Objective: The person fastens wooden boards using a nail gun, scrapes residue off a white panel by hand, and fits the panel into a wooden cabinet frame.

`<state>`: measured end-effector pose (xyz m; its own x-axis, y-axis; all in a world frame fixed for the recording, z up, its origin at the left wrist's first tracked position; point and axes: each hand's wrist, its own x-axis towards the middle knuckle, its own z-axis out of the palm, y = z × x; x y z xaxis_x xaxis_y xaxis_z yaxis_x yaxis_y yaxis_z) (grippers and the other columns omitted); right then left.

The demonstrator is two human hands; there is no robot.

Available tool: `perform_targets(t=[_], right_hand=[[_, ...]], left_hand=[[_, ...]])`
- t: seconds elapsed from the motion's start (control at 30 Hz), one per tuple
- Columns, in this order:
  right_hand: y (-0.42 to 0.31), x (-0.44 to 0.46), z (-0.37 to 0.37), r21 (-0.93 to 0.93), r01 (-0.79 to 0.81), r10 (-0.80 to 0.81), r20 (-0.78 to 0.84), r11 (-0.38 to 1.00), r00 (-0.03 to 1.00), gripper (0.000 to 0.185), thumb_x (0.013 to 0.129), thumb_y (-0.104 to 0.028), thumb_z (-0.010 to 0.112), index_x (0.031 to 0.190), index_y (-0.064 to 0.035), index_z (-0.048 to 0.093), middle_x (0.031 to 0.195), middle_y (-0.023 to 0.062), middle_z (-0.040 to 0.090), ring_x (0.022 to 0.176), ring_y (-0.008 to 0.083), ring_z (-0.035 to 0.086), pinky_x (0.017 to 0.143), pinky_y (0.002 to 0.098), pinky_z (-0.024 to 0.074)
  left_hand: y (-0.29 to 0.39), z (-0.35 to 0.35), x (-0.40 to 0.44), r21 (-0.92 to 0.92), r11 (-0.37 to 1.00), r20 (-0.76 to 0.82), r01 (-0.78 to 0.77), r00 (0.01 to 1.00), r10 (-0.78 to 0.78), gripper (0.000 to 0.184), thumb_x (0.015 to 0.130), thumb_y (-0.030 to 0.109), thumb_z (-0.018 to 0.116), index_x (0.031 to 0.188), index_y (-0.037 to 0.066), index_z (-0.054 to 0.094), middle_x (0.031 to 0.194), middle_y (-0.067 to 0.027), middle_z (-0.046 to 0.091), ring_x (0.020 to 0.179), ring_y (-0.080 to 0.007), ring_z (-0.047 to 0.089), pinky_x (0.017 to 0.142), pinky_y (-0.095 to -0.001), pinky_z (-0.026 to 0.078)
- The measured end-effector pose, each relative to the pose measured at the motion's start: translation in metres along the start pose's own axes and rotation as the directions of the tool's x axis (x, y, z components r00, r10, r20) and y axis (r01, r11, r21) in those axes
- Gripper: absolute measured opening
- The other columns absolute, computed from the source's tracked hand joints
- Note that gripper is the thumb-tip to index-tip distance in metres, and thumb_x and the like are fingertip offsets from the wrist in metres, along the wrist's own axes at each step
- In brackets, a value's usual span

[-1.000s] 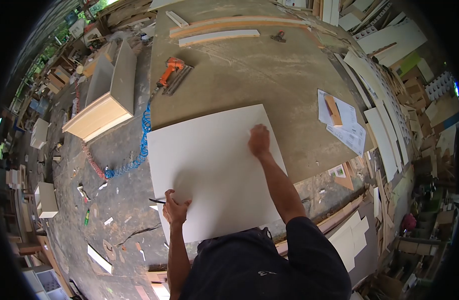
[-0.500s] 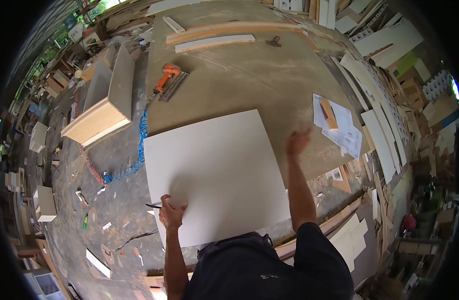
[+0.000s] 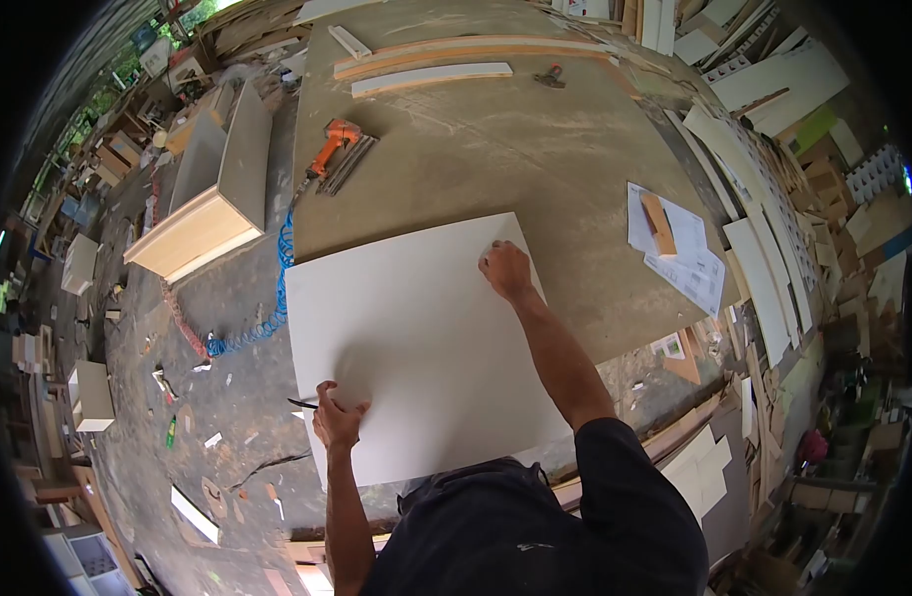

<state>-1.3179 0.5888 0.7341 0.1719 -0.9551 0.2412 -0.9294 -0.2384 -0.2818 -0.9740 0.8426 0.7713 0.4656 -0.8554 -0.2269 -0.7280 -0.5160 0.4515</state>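
A large white panel (image 3: 416,338) lies in front of me, its near edge against my body. My left hand (image 3: 339,417) is at the panel's left edge, thumb and fingers curved over the surface. A thin dark stick-like thing (image 3: 301,403), perhaps a pencil, juts out leftward from between its fingers. My right hand (image 3: 506,270) is closed near the panel's far right corner, with fingertips pressed together low over the white surface. Whatever they may hold is too small to make out.
On the brown board (image 3: 456,169) lie an orange nail gun (image 3: 335,149), white strips (image 3: 431,78), a small dark tool (image 3: 550,76), and papers (image 3: 689,263) under a wood block (image 3: 658,224). A blue coiled hose (image 3: 282,288) and open cabinet box (image 3: 212,189) are left.
My right hand has swung left from beside the papers to the panel's far right corner. A small white thing at the papers' lower edge no longer shows. My left hand has hardly moved.
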Motion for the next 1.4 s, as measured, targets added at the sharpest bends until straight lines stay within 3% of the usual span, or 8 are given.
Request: perform_targets(t=[0.43,0.9,0.97,1.0,1.17,1.23,1.3,1.4], right_hand=[[0.009,-0.009,0.009,0.422,-0.074,0.151,-0.153,0.903,0.976,0.007,0.084,-0.004,0.063,0.08,-0.0013,0.068,0.08,0.0145,0.063,0.082,0.0337,0.061,0.074,0.044,0.0501],[0.059,-0.008,0.073,-0.274,-0.229,0.219,-0.067,0.934,0.973,0.019,0.083,-0.018,0.061,0.097,-0.006,0.065,0.106,0.0141,0.063,0.101,0.0302,0.06,0.089,0.0423,0.048],[0.083,-0.01,0.045,-0.377,-0.333,0.354,-0.014,0.865,0.935,0.02,0.085,-0.025,0.06,0.096,-0.0101,0.066,0.102,0.0122,0.065,0.1,0.0286,0.062,0.087,0.0428,0.0494],[0.114,-0.014,-0.008,-0.1,-0.727,0.732,0.015,0.679,0.681,0.022,0.088,-0.026,0.056,0.102,-0.0109,0.064,0.101,0.0111,0.066,0.098,0.0276,0.064,0.083,0.0428,0.0517],[0.157,-0.034,-0.046,0.279,-0.783,0.799,-0.439,0.556,0.411,0.026,0.088,-0.014,0.05,0.109,-0.0061,0.063,0.109,0.0143,0.065,0.098,0.0334,0.064,0.082,0.045,0.0523],[0.168,-0.035,-0.022,0.151,-0.479,0.408,-0.769,0.865,0.493,0.023,0.088,-0.009,0.05,0.106,-0.0073,0.064,0.108,0.0148,0.065,0.097,0.0359,0.064,0.081,0.0462,0.0514],[0.117,-0.038,-0.025,-0.188,-0.273,0.118,-0.579,0.944,0.807,0.022,0.088,-0.01,0.051,0.104,-0.0075,0.065,0.105,0.015,0.066,0.096,0.0363,0.063,0.08,0.0458,0.0512],[0.038,-0.021,-0.021,0.024,-0.086,0.088,-0.097,0.996,0.991,0.015,0.087,-0.013,0.056,0.095,-0.0083,0.068,0.097,0.0127,0.066,0.092,0.0334,0.062,0.079,0.0442,0.0517]], left_hand=[[0.002,0.0,-0.001,-0.012,0.999,0.02,0.031,0.999,-0.031,0.074,0.063,0.026,0.087,0.123,0.015,0.046,0.076,-0.0085,0.068,0.079,-0.0318,0.067,0.073,-0.0456,0.048],[0.001,0.0,0.001,-0.016,0.999,-0.002,0.033,0.999,-0.033,0.074,0.063,0.028,0.088,0.123,0.016,0.046,0.074,-0.0061,0.067,0.077,-0.0292,0.067,0.075,-0.0438,0.049],[0.001,0.001,0.0,-0.017,0.998,0.021,0.058,0.998,-0.058,0.074,0.063,0.028,0.088,0.123,0.016,0.047,0.074,-0.0058,0.067,0.078,-0.0286,0.067,0.076,-0.0437,0.049],[0.002,0.001,0.0,-0.015,0.998,0.018,0.064,0.998,-0.064,0.073,0.063,0.028,0.088,0.122,0.016,0.047,0.075,-0.006,0.067,0.078,-0.0284,0.067,0.076,-0.0432,0.049],[0.008,-0.001,0.003,0.007,0.997,0.053,0.074,0.996,-0.074,0.074,0.062,0.028,0.089,0.122,0.015,0.047,0.079,-0.0069,0.069,0.082,-0.0293,0.067,0.078,-0.0435,0.049],[0.007,0.0,0.003,-0.001,0.997,0.05,0.077,0.996,-0.076,0.075,0.062,0.028,0.089,0.122,0.016,0.046,0.082,-0.0081,0.069,0.085,-0.0304,0.067,0.079,-0.045,0.049],[0.006,-0.001,0.004,-0.007,0.997,0.06,0.075,0.995,-0.074,0.075,0.062,0.028,0.089,0.122,0.016,0.046,0.082,-0.0083,0.069,0.086,-0.0309,0.067,0.079,-0.0456,0.048],[0.003,0.001,0.005,-0.014,0.998,0.055,0.069,0.996,-0.068,0.076,0.062,0.028,0.089,0.122,0.015,0.045,0.082,-0.0087,0.069,0.086,-0.0314,0.067,0.079,-0.046,0.048]])
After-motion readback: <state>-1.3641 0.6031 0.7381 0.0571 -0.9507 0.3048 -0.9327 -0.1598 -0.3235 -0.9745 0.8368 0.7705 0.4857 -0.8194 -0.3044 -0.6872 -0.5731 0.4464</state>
